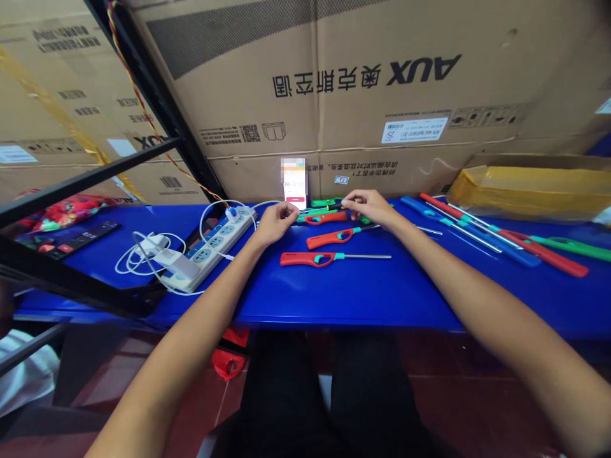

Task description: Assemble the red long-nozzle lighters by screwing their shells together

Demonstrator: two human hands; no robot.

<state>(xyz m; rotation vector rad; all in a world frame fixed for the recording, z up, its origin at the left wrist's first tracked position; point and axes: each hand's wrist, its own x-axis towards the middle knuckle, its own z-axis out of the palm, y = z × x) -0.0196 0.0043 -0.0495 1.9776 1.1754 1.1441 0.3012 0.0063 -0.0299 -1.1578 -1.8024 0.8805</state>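
Note:
My right hand (366, 206) pinches the dark handle of what looks like a small screwdriver (335, 207), with a bit of yellow on it. Its thin shaft points left toward my left hand (277, 220), whose thumb and fingers are pressed together; what they hold is too small to make out. Right below the tool lies an orange-red gas lighter (326, 218), and a green lighter (321, 203) is behind it, partly covered. Closer to me are another orange-red lighter (329, 239) and a red lighter (305, 259) with a metal tube.
A lit phone (294, 184) leans upright against a large cardboard box (353, 95). To the left are a power strip (214, 245) with white cables and a black shelf frame (90, 162). More lighters (548, 251) and a yellow-taped carton (529, 184) lie right on the blue table (334, 299).

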